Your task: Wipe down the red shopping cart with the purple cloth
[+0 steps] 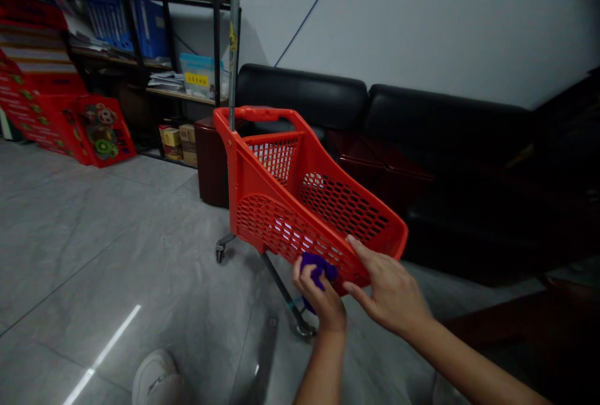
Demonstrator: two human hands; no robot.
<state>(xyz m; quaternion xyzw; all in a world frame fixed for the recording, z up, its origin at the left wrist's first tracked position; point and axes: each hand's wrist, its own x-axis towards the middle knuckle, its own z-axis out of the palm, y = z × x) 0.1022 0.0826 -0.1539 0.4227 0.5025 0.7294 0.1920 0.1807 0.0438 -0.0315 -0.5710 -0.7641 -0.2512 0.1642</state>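
A red plastic shopping cart [300, 202] with perforated sides stands in front of me, its low front end towards my hands. My left hand [323, 302] is closed around a crumpled purple cloth [316, 264] and presses it against the lower part of the cart's near side. At the front corner, my right hand [394, 286] grips the cart, with thumb and one finger spread along the near side. Its other fingers are mostly hidden. Below the basket, a dark metal leg [284, 283] slants down to a wheel.
Behind the cart runs a black sofa [304, 95] against the wall. To the left are a shelf [187, 95] with blue binders and a plastic box, and red printed cartons [103, 130]. My shoe [154, 374] stands on the grey tiled floor [117, 242].
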